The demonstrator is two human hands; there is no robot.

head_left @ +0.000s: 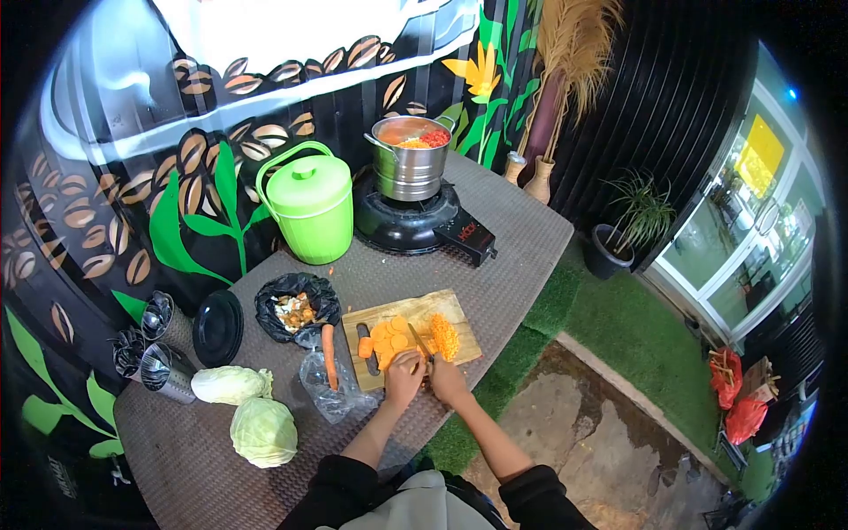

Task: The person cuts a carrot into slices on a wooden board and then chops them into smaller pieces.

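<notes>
A wooden cutting board (451, 305) lies near the table's front edge. My right hand (449, 382) is closed round the handle of a knife (416, 336), its blade pointing away from me over the board. Beside it my left hand (405, 378) has its fingers bent together on carrot pieces close to the blade; the fingers hide most of what they hold. Round carrot slices (387, 332) are spread on the board's left and middle. Finely cut carrot (443, 338) is heaped right of the knife. A dark-handled tool (372, 364) rests at the board's left edge.
Left of the board are a whole carrot (329, 353) on a clear plastic bag (332, 402), a black bag of peelings (296, 305) and two cabbages (263, 433). Behind stand a green lidded bucket (309, 208) and a steel pot (408, 168) on a black stove (402, 221).
</notes>
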